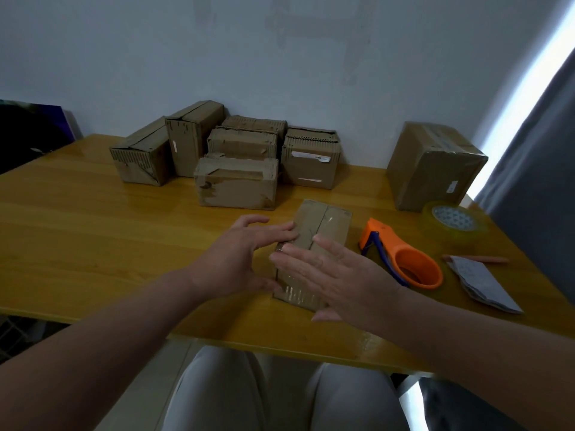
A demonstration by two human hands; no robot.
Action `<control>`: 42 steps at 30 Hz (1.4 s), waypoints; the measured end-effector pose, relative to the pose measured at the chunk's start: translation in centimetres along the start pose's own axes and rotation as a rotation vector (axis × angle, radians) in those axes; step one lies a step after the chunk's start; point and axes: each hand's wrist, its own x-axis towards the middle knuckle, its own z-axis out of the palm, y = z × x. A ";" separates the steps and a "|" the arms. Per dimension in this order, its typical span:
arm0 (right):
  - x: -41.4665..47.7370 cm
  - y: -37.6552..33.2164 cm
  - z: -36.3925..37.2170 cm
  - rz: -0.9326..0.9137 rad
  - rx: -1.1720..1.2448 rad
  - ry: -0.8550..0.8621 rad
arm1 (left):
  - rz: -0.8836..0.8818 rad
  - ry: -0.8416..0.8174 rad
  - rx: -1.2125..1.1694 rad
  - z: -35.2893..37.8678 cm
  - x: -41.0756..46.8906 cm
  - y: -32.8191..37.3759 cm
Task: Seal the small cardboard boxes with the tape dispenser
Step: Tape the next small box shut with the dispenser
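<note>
A small cardboard box [323,227] lies on the wooden table [93,231] in front of me, its top flaps meeting along a centre seam. My left hand [239,253] rests at the box's left side, fingers stretched onto the top and thumb by the near corner. My right hand [336,275] hovers flat over the near right part of the box with straight fingers; whether it touches the lid I cannot tell. The orange tape dispenser [404,255] with a blue handle lies just right of the box, held by neither hand.
Several small cardboard boxes [236,185] are grouped at the back against the wall. A larger box [435,166] stands back right, with a clear tape roll [452,222] in front of it. Grey paper [482,283] and a pencil [479,259] lie by the right edge.
</note>
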 end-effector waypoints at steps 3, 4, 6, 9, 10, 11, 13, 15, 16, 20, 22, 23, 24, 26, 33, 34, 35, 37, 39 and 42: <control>-0.5 0.1 -0.3 -0.022 0.003 0.001 | -0.007 -0.009 0.006 0.0 0.0 -0.1; -0.7 0.2 -0.5 -0.039 0.015 0.007 | -0.007 -0.009 0.007 0.1 0.0 -0.2; -1.0 0.5 -0.9 -0.053 0.089 0.044 | -0.004 -0.001 0.003 0.2 0.0 -0.2; -0.7 1.2 -1.0 0.008 0.130 0.091 | -0.004 0.022 -0.037 0.4 -0.1 -0.2; -0.6 1.3 -0.9 0.023 0.112 0.088 | 0.002 0.029 -0.048 0.5 -0.1 -0.3; -0.5 1.1 -0.7 0.027 0.092 0.076 | 0.003 0.031 -0.056 0.5 -0.1 -0.3; -0.5 0.6 -0.3 0.032 0.066 0.039 | -0.008 0.030 -0.062 0.4 -0.1 -0.3; -0.5 0.4 -0.2 0.030 0.072 0.022 | -0.017 0.023 -0.053 0.3 -0.1 -0.1; -0.4 0.4 -0.3 0.024 0.081 0.025 | -0.018 0.020 -0.048 0.2 -0.1 0.0; -0.5 1.1 -0.8 0.020 0.078 0.017 | -0.021 -0.001 -0.034 0.0 -0.2 0.2; -1.0 1.1 -1.0 0.007 0.074 -0.010 | -0.033 -0.011 -0.015 0.0 -0.2 0.3; -1.3 0.9 -1.0 -0.008 0.080 -0.013 | -0.039 -0.017 -0.004 -0.1 -0.1 0.4; -1.6 0.6 -0.9 -0.027 0.092 -0.016 | -0.042 -0.022 0.003 -0.1 -0.1 0.4; -1.9 0.3 -1.0 -0.047 0.137 -0.005 | -0.043 -0.027 0.005 -0.1 0.0 0.6; -2.6 2.9 -1.8 -0.071 0.471 0.134 | -0.054 -0.043 -0.015 -0.3 0.2 0.2; -2.4 3.4 -1.9 -0.030 0.548 0.076 | -0.069 -0.044 -0.030 -0.4 0.3 0.2; -2.0 3.9 -2.1 0.010 0.631 0.003 | -0.088 -0.051 -0.043 -0.5 0.4 0.3; -1.1 4.6 -1.9 0.016 0.691 -0.161 | -0.138 -0.088 -0.046 -0.6 0.8 0.2; 0.0 5.0 -1.6 0.004 0.683 -0.200 | -0.187 -0.121 0.020 -0.6 1.4 -0.3; 1.9 5.6 -0.9 -0.016 0.693 -0.193 | -0.250 -0.105 0.208 -1.2 3.0 -1.6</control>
